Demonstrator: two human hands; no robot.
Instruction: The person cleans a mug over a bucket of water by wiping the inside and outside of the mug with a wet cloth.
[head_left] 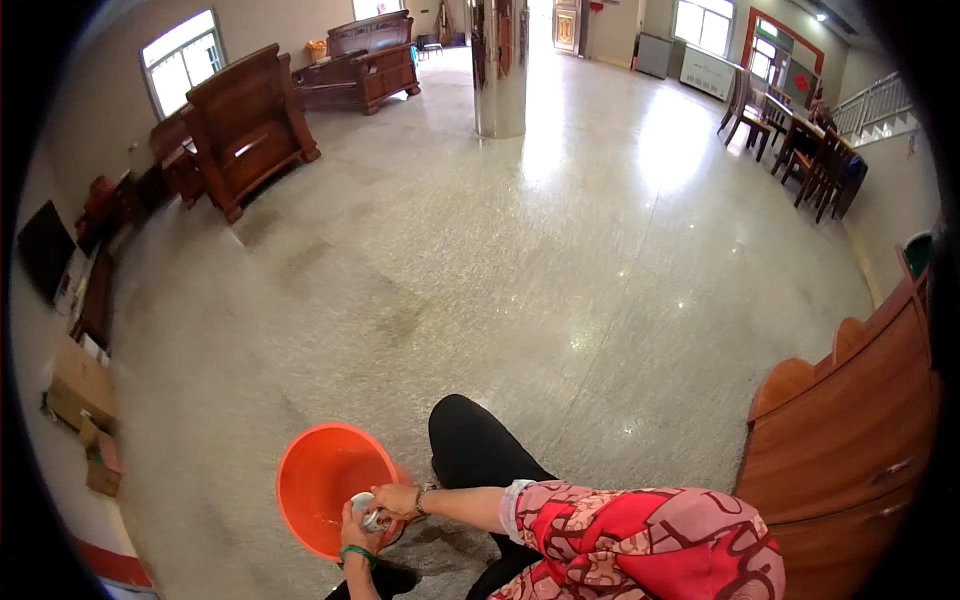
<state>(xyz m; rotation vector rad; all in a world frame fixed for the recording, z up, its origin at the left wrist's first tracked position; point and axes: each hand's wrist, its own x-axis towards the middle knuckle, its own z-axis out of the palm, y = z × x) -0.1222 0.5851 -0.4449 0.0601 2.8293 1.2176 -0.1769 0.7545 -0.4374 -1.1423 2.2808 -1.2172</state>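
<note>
An orange-red bucket (330,435) stands on the floor at the lower left, in front of the bent knees. Over its right side, my left hand (357,533) is closed round a small whitish round object (365,503), which looks like a cup or small container. My right hand (397,499) reaches in from the right, its fingers closed at the same object's rim. Whether its fingers hold something else is too small to tell. A green band is on the left wrist and a dark bracelet on the right.
Cardboard boxes (83,385) stand along the left wall. A wooden cabinet (840,450) is at the right. Farther off are a shiny pillar (499,80), carved wooden seats (247,120) and a dining table with chairs (795,120).
</note>
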